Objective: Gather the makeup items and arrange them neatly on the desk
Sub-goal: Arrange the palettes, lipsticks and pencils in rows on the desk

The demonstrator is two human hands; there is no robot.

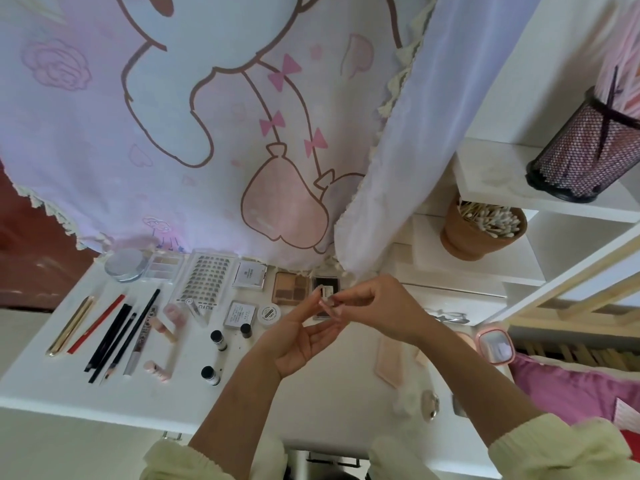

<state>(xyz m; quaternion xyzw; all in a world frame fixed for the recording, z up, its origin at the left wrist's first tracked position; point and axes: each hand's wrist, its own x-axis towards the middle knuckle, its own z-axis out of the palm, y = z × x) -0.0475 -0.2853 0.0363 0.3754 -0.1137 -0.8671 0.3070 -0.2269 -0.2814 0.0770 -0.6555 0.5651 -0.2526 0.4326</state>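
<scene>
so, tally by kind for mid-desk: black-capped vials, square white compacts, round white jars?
Black-capped vials: 3
Square white compacts: 2
Round white jar: 1
Total: 6

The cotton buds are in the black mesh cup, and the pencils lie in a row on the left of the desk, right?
Not quite: the head view shows the cotton buds in the brown pot, not the black mesh cup. The pencils do lie in a row on the left of the desk.
</scene>
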